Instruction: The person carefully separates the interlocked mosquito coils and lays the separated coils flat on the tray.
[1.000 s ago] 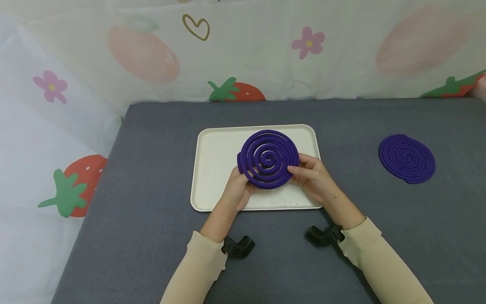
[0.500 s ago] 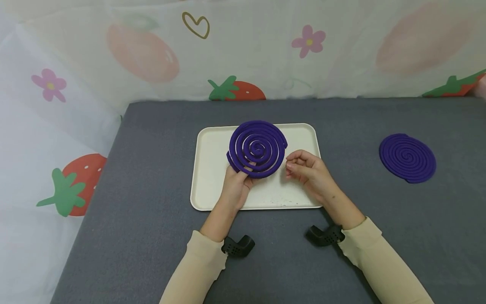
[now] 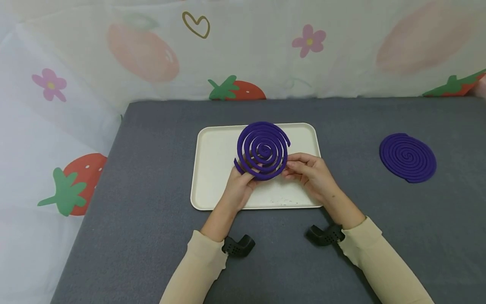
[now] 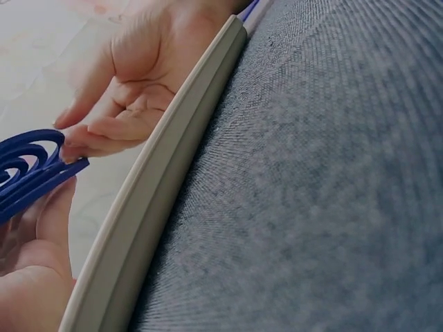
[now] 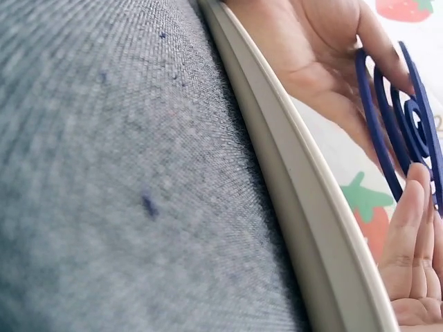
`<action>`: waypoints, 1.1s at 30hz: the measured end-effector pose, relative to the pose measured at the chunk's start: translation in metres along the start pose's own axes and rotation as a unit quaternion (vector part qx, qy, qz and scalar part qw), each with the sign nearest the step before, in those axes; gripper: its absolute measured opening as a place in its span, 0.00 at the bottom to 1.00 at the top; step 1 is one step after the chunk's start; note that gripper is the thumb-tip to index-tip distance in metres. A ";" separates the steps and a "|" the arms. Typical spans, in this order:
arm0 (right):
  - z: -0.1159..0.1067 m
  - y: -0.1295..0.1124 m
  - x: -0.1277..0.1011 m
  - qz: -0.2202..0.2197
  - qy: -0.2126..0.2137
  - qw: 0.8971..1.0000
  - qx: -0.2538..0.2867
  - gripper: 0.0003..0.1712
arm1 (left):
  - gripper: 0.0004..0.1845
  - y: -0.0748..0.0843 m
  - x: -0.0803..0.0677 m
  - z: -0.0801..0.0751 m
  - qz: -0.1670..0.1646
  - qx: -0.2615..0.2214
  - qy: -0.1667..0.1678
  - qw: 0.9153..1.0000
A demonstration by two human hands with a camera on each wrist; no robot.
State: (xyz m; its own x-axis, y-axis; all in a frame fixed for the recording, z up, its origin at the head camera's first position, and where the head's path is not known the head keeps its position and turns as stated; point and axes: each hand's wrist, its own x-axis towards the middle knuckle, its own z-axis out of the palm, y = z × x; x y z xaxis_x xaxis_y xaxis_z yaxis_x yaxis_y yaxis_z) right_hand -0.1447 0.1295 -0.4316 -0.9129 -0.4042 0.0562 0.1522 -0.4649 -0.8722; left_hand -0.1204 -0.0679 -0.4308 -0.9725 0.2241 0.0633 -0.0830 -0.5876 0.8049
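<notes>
A purple mosquito coil (image 3: 264, 151), its spiral turns spread with gaps between them, is held over the cream tray (image 3: 212, 181) in the head view. My left hand (image 3: 238, 189) grips its lower left part, thumb above and the other fingers mostly hidden beneath. At the right edge, my right hand (image 3: 309, 172) pinches the outer turn between thumb and fingers. In the left wrist view, the right fingertips meet the coil (image 4: 41, 180) near a loose end. The right wrist view shows the coil (image 5: 398, 114) edge-on between both hands, its turns standing apart.
A second purple coil (image 3: 408, 157), tightly wound, lies flat on the grey tablecloth (image 3: 379, 219) to the right. Small dark specks dot the tray's near part. A white printed cloth (image 3: 341, 55) hangs behind the table.
The coil moved up and left while the right hand released it, then came slightly back right, where the right fingers have taken its edge again. Its turns look more spread.
</notes>
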 end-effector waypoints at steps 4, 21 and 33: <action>0.000 0.001 0.000 0.000 0.015 1.000 0.012 0.13 | 0.16 0.002 -0.001 0.001 -0.006 -0.015 0.006 1.000; 0.001 -0.001 0.000 -0.020 0.032 0.999 -0.005 0.12 | 0.14 0.002 0.002 0.002 -0.026 -0.027 0.024 0.999; 0.001 -0.002 0.000 -0.030 0.053 0.998 -0.016 0.15 | 0.15 0.002 0.002 0.001 -0.040 -0.031 0.030 0.998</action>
State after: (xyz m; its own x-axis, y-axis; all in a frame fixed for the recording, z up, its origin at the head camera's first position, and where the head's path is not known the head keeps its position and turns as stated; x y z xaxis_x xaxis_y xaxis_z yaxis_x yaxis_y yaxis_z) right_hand -0.1447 0.1296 -0.4297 -0.9553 -0.2897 0.0588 0.0852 -0.4600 -0.8838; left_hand -0.1221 -0.0679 -0.4290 -0.9733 0.2268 -0.0366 -0.1727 -0.6171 0.7677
